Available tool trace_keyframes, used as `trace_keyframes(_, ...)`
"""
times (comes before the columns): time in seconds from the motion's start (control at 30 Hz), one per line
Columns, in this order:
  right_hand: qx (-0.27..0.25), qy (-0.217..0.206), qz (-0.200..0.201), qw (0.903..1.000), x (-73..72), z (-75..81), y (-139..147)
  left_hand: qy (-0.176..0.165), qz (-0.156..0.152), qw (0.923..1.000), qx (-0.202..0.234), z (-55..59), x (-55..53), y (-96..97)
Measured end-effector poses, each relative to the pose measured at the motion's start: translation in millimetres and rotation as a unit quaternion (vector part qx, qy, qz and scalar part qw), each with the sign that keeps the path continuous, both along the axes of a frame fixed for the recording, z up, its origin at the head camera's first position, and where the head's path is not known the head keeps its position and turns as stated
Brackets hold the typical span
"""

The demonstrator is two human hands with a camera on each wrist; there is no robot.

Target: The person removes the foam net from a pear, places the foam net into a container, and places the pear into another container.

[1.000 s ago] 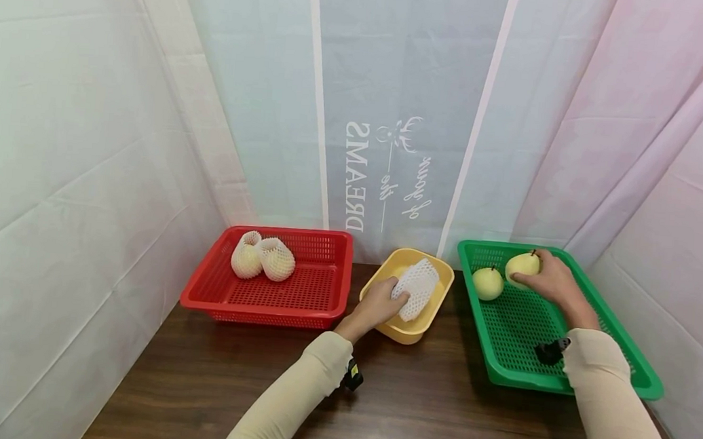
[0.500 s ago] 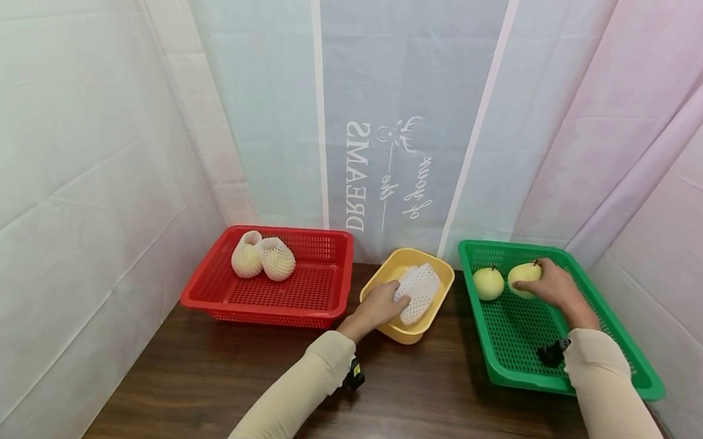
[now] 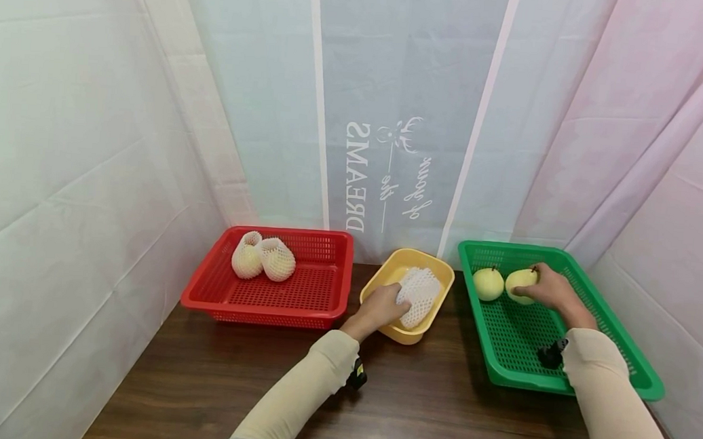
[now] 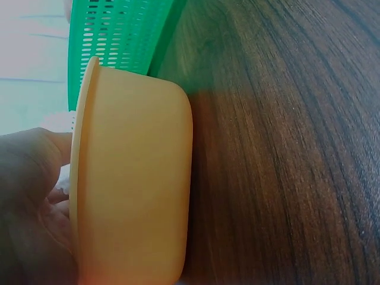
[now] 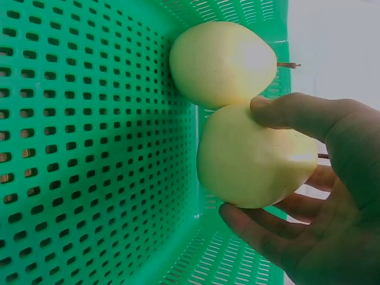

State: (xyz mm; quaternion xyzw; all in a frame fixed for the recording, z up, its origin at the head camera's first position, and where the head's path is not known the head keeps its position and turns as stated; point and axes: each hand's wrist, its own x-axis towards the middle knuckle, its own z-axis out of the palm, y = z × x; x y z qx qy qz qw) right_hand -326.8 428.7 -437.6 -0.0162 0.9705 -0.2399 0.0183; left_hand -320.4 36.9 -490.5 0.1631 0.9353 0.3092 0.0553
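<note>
My left hand (image 3: 380, 308) pinches the near side of a white foam net sleeve (image 3: 421, 296) over the yellow basin (image 3: 374, 279). The basin's outer wall (image 4: 133, 172) fills much of the left wrist view and hides most of the sleeve. Inside the green basket (image 3: 517, 343), my right hand (image 3: 556, 291) grips a pale yellow-green pear (image 5: 255, 160), thumb on one side and fingers curled on the other. Its stem points up. A second pear (image 3: 488, 284) stands close against it at the basket's left wall.
On the left is a red basket (image 3: 316, 292) holding two pears in foam nets, one wrapped pear (image 3: 246, 260) beside the other wrapped pear (image 3: 278, 263). All three containers stand along the back of the dark wooden table (image 3: 411, 414), before a printed curtain (image 3: 411, 60).
The pear in my right hand has come down in the green basket, close beside the other pear. My left hand has shifted slightly right, and the foam sleeve sits a little lower in the basin.
</note>
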Motion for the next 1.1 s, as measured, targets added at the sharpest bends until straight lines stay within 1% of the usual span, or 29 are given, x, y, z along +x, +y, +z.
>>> trace_keyframes(0.2,-0.003,-0.013,0.003,0.9999,0.1,-2.9,0.2,0.023,0.010,0.9995,-0.022,-2.2,-0.2,2.7)
trace_keyframes(0.33,-0.002,-0.021,0.004,0.9998,0.5,-4.5,-0.1,0.015,0.016,0.9992,-0.032,-0.3,1.7,4.3)
trace_keyframes(0.43,0.001,-0.025,0.004,0.9997,0.1,-6.0,-0.1,0.015,0.015,0.9989,-0.043,-1.3,0.2,4.7)
trace_keyframes(0.5,0.002,-0.027,0.005,0.9996,-0.5,-6.9,-0.1,0.020,0.009,0.9986,-0.049,-2.4,-1.5,4.3)
trace_keyframes(0.57,0.002,-0.029,0.007,0.9996,-1.3,-7.8,-0.1,0.025,0.004,0.9983,-0.052,-10.2,-7.6,3.9)
trace_keyframes(0.6,0.002,-0.030,0.008,0.9995,-1.6,-8.2,-0.1,0.025,0.001,0.9982,-0.054,-10.9,-8.3,3.6)
trace_keyframes(0.67,0.002,-0.031,0.010,0.9995,-2.0,-8.9,0.1,0.028,-0.003,0.9979,-0.059,-16.5,-12.7,3.5)
trace_keyframes(0.73,0.002,-0.032,0.013,0.9994,-2.4,-9.6,0.4,0.029,0.001,0.9975,-0.065,-22.3,-17.1,4.5)
trace_keyframes(0.83,0.002,-0.034,0.016,0.9993,-2.9,-10.5,0.7,0.030,0.007,0.9973,-0.066,-18.5,-14.7,4.9)
trace_keyframes(0.9,0.003,-0.036,0.016,0.9992,-3.0,-10.9,0.6,0.033,0.005,0.9975,-0.063,-12.2,-9.9,5.0)
trace_keyframes(1.0,0.004,-0.040,0.017,0.9991,-2.7,-11.0,0.0,0.042,-0.004,0.9971,-0.063,-2.9,-1.3,3.6)
trace_keyframes(1.1,0.007,-0.042,0.020,0.9989,-1.9,-11.0,-1.2,0.051,-0.013,0.9959,-0.073,0.4,3.0,2.1)
